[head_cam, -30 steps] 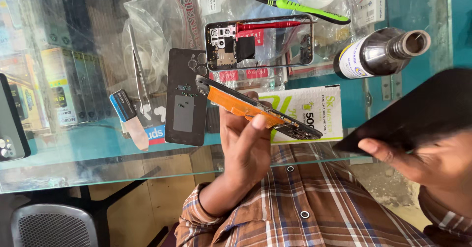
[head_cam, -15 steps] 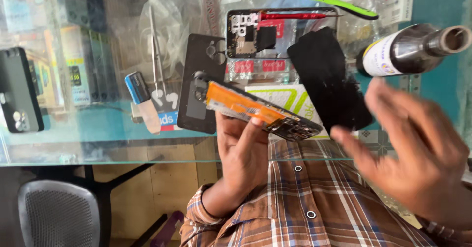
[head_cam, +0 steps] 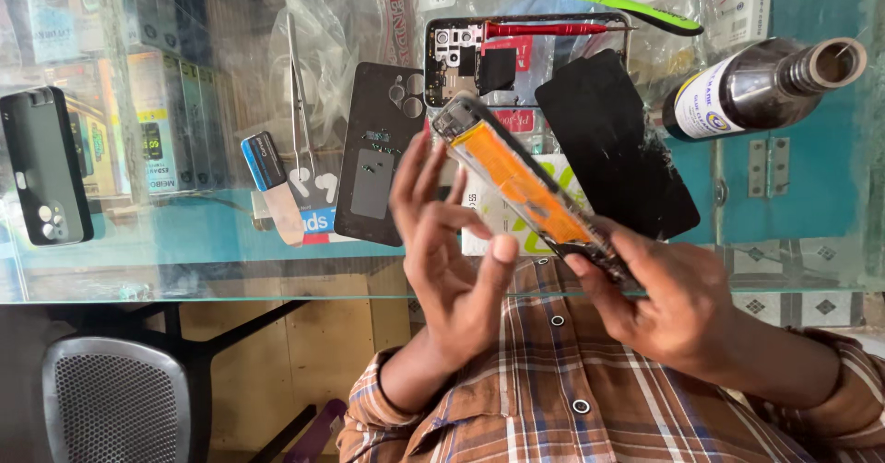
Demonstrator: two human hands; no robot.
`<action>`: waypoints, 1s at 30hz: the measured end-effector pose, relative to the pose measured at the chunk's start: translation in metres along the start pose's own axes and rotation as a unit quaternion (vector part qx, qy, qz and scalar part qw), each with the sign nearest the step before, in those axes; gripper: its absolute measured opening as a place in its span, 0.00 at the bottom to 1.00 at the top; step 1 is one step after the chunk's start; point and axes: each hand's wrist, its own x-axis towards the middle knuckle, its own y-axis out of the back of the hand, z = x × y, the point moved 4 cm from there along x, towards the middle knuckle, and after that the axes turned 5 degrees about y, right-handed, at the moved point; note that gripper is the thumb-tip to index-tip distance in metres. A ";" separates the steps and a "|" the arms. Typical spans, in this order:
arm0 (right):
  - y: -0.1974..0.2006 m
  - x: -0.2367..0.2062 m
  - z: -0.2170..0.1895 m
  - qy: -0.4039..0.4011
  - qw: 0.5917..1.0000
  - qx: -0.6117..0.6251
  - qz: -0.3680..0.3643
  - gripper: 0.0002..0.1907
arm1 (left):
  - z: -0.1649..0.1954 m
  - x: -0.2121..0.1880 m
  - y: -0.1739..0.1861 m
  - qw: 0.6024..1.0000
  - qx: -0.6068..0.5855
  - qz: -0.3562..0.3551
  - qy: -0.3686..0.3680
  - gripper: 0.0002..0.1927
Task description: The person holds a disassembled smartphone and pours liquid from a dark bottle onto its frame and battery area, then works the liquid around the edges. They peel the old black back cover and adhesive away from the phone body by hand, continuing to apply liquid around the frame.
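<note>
Head view: glass bench (head_cam: 184, 242) cluttered; right hand (head_cam: 678, 302) clamps opened phone (head_cam: 530, 187), left hand (head_cam: 452, 251) open beside; metal chair (head_cam: 115, 398) below.

A glass counter (head_cam: 184, 260) is seen from above; on it a black back cover (head_cam: 378, 154) with camera holes is laid flat; just beside it, to the left, metal tweezers (head_cam: 297, 104) and a small blue-and-black tube (head_cam: 264, 161) are placed; a phone frame (head_cam: 479, 58) with its inner parts exposed is found further back, and a red tool (head_cam: 544, 29) is laid across it; a black screen panel (head_cam: 613, 145) lies tilted near a dark bottle (head_cam: 756, 90) lying on its side; a green-handled tool (head_cam: 627, 2) is seen at the far edge; a dark phone (head_cam: 44, 168) rests well apart at the left; a grey mesh chair (head_cam: 115, 398) is visible below the glass.
</note>
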 end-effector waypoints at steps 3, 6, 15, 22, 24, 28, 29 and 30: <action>-0.004 -0.001 -0.004 0.081 0.996 -0.025 -0.018 0.21 | -0.005 0.001 0.002 0.995 -0.076 -0.041 0.051 0.15; -0.006 0.003 -0.006 0.128 0.991 -0.027 -0.036 0.24 | -0.008 0.001 -0.003 0.997 -0.025 -0.061 0.047 0.17; -0.006 0.008 -0.008 0.121 0.992 0.010 -0.031 0.27 | -0.016 0.010 -0.014 0.984 -0.152 -0.023 0.085 0.09; -0.002 0.013 0.018 0.026 0.987 0.146 -0.061 0.24 | -0.013 0.007 -0.009 0.997 -0.067 -0.036 0.022 0.08; -0.003 0.012 0.023 0.003 0.987 0.145 -0.061 0.25 | -0.014 0.005 -0.010 0.997 -0.060 -0.033 0.021 0.08; -0.006 0.012 0.028 -0.032 0.976 0.195 -0.087 0.26 | -0.018 0.007 -0.010 0.998 -0.049 -0.043 0.025 0.04; -0.006 0.013 0.029 -0.032 0.978 0.188 -0.087 0.26 | -0.020 0.007 -0.011 0.995 -0.088 -0.035 0.031 0.08; -0.006 0.014 0.029 -0.031 0.979 0.182 -0.086 0.25 | -0.020 0.008 -0.011 0.994 -0.101 -0.032 0.034 0.09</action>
